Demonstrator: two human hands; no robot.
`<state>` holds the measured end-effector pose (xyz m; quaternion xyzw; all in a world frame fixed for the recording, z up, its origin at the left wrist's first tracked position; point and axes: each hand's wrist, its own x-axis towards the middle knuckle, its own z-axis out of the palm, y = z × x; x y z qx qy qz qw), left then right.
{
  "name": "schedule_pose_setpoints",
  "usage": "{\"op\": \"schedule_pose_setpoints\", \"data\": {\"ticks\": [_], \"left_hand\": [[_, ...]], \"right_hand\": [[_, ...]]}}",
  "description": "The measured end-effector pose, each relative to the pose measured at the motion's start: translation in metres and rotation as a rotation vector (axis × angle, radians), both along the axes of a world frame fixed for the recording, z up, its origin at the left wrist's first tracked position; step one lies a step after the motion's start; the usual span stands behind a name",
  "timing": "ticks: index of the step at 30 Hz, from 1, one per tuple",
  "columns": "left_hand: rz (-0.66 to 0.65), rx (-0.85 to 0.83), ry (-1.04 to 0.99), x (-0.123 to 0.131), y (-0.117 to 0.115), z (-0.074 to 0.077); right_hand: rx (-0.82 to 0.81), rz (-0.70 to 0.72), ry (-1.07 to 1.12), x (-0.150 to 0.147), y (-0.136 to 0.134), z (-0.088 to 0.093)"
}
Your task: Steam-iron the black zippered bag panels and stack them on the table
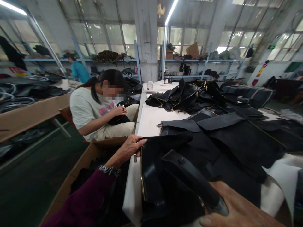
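My left hand (pixel 133 146) pinches the upper left corner of a black leather-like panel (pixel 153 176) at the table's edge. A gold zipper (pixel 142 183) runs down the panel's left side, and a small metal piece (pixel 135 157) hangs below my fingers. In the lower right, my right hand (pixel 239 205) is wrapped around a thick black curved tool (pixel 187 170). Its broad end points up and left over the panel. I cannot make out its exact kind, and its lower part is hidden by my hand.
More black panels (pixel 227 145) cover the white table (pixel 153 116), with a heap of zippered black pieces (pixel 189 94) behind. A cardboard box (pixel 71 176) of dark material stands left of the table. A seated co-worker (pixel 87 110) handles a dark piece; another person (pixel 79 69) is farther back.
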<state>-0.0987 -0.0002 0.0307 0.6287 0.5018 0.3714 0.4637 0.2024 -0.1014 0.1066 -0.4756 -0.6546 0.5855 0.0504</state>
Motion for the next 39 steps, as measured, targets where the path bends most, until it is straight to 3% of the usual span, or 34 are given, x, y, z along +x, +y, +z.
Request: {"op": "schedule_pose_setpoints", "data": {"ticks": [4, 8, 22, 28, 35, 39], "left_hand": [[0.069, -0.063, -0.159, 0.016, -0.017, 0.011], [0.125, -0.116, -0.271, 0.027, -0.034, 0.009], [0.157, -0.169, -0.426, 0.051, -0.076, 0.01], [0.235, -0.194, -0.436, 0.051, -0.083, 0.003], [0.271, -0.204, -0.384, 0.056, -0.091, 0.002], [0.349, -0.2, -0.267, 0.045, -0.084, -0.01]], "right_hand": [[-0.049, -0.08, 0.085, 0.004, -0.005, -0.011], [-0.064, -0.098, 0.127, 0.005, -0.01, -0.022], [-0.001, -0.024, 0.228, -0.008, -0.007, -0.015], [0.173, -0.052, 0.227, 0.014, 0.0, -0.007], [0.021, -0.011, 0.21, 0.007, -0.021, -0.005], [-0.001, 0.091, 0.23, -0.002, -0.023, -0.008]]}}
